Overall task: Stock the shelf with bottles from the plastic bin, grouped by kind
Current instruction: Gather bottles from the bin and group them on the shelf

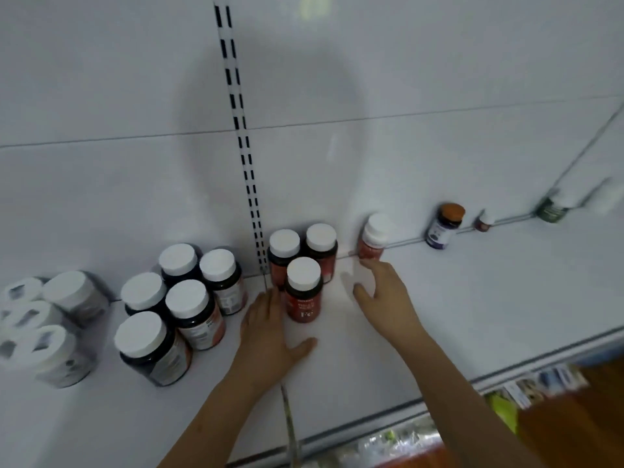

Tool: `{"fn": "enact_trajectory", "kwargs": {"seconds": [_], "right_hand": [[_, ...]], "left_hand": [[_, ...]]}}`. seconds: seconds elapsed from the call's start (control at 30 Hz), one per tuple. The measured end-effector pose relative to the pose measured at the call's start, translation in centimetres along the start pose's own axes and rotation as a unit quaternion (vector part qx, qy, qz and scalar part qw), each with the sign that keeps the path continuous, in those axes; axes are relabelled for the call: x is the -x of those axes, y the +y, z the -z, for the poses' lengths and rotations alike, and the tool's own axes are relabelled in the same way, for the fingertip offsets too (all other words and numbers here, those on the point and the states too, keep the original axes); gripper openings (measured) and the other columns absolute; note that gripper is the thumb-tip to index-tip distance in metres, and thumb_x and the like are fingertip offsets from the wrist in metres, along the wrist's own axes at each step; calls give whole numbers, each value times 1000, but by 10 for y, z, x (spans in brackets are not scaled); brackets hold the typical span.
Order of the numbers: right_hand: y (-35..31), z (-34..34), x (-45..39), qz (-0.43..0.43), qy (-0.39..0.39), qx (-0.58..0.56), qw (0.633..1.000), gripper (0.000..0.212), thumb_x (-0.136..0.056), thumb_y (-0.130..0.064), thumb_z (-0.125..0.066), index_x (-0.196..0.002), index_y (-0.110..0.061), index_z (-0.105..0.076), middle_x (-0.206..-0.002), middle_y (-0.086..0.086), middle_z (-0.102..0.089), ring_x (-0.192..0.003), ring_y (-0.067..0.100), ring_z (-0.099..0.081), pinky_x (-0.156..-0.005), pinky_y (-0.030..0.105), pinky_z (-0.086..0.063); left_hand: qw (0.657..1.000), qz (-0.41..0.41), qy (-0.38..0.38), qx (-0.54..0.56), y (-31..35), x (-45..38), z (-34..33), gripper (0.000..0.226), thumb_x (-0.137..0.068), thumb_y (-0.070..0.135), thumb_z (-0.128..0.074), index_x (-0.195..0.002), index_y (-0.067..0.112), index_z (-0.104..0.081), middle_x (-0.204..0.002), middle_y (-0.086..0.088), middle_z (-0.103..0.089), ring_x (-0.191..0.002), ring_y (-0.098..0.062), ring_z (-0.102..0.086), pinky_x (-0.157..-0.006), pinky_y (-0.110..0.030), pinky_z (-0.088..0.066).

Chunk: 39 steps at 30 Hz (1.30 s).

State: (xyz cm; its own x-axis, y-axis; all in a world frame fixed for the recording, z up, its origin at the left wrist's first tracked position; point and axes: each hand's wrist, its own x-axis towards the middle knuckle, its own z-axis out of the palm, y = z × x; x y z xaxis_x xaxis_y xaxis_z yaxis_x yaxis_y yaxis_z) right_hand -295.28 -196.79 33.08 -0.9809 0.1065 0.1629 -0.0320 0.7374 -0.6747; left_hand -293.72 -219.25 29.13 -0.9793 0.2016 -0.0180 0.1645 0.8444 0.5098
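slotted upright (243, 143), packaged goods below (540, 383)

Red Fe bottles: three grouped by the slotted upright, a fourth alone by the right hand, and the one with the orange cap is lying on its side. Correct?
Not quite: in the head view the orange-capped bottle stands upright against the back panel. The three red bottles, fourth red bottle and right hand are as you said.

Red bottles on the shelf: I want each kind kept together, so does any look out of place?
Yes. One red bottle stands alone against the back wall, apart from the cluster of three red bottles to its left. The right hand reaches toward it, fingers open; the left hand rests beside the cluster.
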Motion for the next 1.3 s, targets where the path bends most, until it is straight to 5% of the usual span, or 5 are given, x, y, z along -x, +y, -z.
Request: {"fn": "enact_trajectory", "kwargs": {"seconds": [0.13,0.3,0.53,0.83,1.3], "right_hand": [[-13,18,35,-29,81,-25,996,41,-97,-21,-57,-137,-11,-51,-134,2,-54,-122,15,-51,-105,24,-37],[-4,47,76,-51,122,17,991,40,-99,-31,-54,-136,-14,-53,-133,1,-55,-121,15,-51,-101,20,-35],[26,118,142,-70,157,43,984,50,-101,-44,-47,-145,-20,-42,-142,-4,-46,-129,10,-43,-104,20,-32],[119,268,276,-129,218,122,960,53,-101,-44,-45,-146,-16,-40,-146,1,-44,-136,15,-36,-108,18,-23],[268,392,454,-291,270,149,906,58,-101,-52,-40,-149,-20,-34,-151,-3,-38,-141,14,-29,-114,29,-26]], "left_hand": [[991,-20,115,71,-1,33,-4,68,-84,68,-51,-127,16,-51,-116,-2,-50,-111,-23,-46,-96,-41,-44],[985,-85,86,126,22,61,0,16,-90,36,-61,-101,28,-53,-96,9,-49,-91,-14,-53,-84,-41,-49],[953,-264,-73,127,127,98,-33,62,-86,67,-30,-135,33,-46,-131,15,-49,-122,-3,-46,-102,-28,-42],[882,-429,-165,106,289,154,-129,55,-95,58,-38,-145,35,-35,-139,18,-41,-121,12,-34,-98,-2,-24],[806,-532,-257,25,469,213,-277,72,-91,70,-24,-150,29,-31,-145,10,-41,-133,-10,-40,-108,-34,-40]]}}
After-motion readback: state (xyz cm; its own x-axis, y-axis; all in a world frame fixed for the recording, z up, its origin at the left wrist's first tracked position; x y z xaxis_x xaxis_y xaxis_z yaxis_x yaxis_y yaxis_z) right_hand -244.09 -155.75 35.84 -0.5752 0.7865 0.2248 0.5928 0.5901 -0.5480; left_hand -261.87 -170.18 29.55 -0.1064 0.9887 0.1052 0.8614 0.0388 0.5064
